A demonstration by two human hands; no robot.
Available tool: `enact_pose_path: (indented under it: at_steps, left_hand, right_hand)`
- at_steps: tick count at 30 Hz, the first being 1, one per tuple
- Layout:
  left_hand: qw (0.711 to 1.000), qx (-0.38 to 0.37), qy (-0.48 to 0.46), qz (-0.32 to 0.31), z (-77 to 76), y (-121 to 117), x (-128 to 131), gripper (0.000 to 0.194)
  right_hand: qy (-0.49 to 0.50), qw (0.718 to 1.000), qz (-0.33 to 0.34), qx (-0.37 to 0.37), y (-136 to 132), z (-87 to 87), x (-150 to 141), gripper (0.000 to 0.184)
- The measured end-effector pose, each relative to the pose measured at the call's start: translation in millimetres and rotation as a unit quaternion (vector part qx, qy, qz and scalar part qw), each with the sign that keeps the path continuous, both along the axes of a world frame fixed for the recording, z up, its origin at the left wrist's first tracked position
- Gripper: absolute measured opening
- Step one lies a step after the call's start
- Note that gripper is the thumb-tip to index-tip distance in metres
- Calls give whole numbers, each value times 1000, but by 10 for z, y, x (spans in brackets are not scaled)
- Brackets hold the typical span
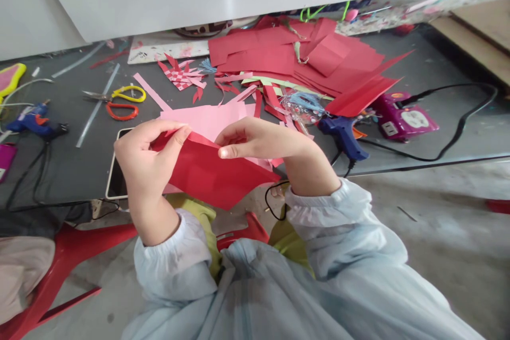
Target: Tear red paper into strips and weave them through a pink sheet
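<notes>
A folded sheet of red paper (213, 175) is held up in front of me, above the near edge of the table. My left hand (149, 156) pinches its upper left edge between thumb and fingers. Along the top edge, my right hand (258, 141) has its thumb in front and its curled fingers partly hidden behind the sheet. Pink paper (207, 117) lies on the table just beyond my hands. Partly under my left wrist is a phone (116, 170) with a dark screen.
Scissors (119, 101) with yellow and orange handles lie left. Blue glue guns sit on both sides, one (345, 135) beside a purple power box (406, 117). Behind are stacked red sheets (258, 58) and a woven paper piece (181, 74). A black cable (458, 138) loops right.
</notes>
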State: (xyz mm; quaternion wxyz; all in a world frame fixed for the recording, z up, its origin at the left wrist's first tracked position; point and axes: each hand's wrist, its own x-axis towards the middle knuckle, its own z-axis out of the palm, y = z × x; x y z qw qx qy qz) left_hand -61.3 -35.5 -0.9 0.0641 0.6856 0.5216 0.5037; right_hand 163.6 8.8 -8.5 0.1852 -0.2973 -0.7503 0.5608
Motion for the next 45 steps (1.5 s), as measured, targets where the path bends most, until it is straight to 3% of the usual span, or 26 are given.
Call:
enact_pose_path:
  at_steps: [7,11,16,21,24,27,34,41,45]
  left_hand:
    - [999,-13,-20,-27,34,-14,1,3]
    - [999,-35,-24,-24,29,-21,11,4]
    - [997,-72,-7,-29,24,-22,9,4]
    - [990,-86,106,-33,11,18,-25,4]
    - [979,-77,184,-50,5,44,-19,8]
    - [967,-117,214,-75,18,48,15,11]
    - [954,-180,216,-106,74,23,90,15]
    - [957,-196,190,-97,70,13,82,16]
    - [962,-192,169,-98,46,28,69,14]
  right_hand:
    - [-6,1000,-21,-3,1,4,-47,49]
    - [-42,992,-100,63,-4,-8,-90,35]
    - [-154,960,-169,163,-72,49,-112,22]
    - [-246,916,-176,262,-159,79,-122,16]
    - [-277,901,-172,285,-193,75,-146,14]
    - [-293,895,-162,296,-211,70,-167,15]
    - [-282,899,-143,302,-209,65,-149,16]
    - [-207,940,-115,248,-161,103,-71,25]
    - [-186,947,-105,240,-139,109,-41,22]
